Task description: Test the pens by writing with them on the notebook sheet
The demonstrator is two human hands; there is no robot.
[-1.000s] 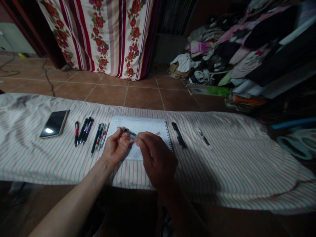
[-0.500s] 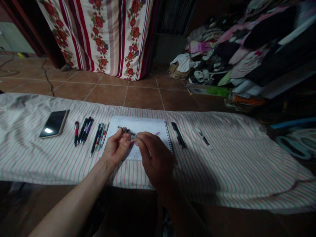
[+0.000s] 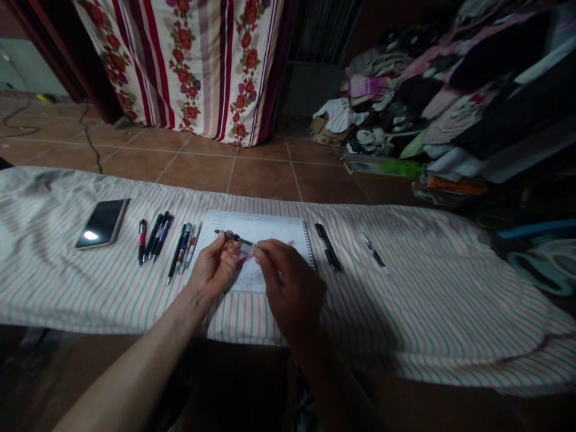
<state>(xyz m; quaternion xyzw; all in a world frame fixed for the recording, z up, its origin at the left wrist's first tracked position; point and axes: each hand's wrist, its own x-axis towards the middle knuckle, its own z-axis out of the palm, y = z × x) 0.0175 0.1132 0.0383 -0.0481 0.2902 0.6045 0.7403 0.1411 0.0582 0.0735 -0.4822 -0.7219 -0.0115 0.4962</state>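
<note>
Left hand [image 3: 216, 270] and right hand [image 3: 292, 288] pinch one pen [image 3: 234, 238].

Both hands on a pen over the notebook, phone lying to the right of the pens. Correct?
Not quite. The head view shows the phone to the left of the pens, not the right. The rest holds: left hand and right hand hold a pen over the notebook.

You face a dim room with a brown tiled floor [image 3: 265, 174]. Beyond it hangs a floral striped curtain [image 3: 202, 66]. Right of the curtain, a clothes pile [image 3: 427, 96] is heaped up. Left of the curtain, a cable [image 3: 90, 135] crosses the tiles.
</note>
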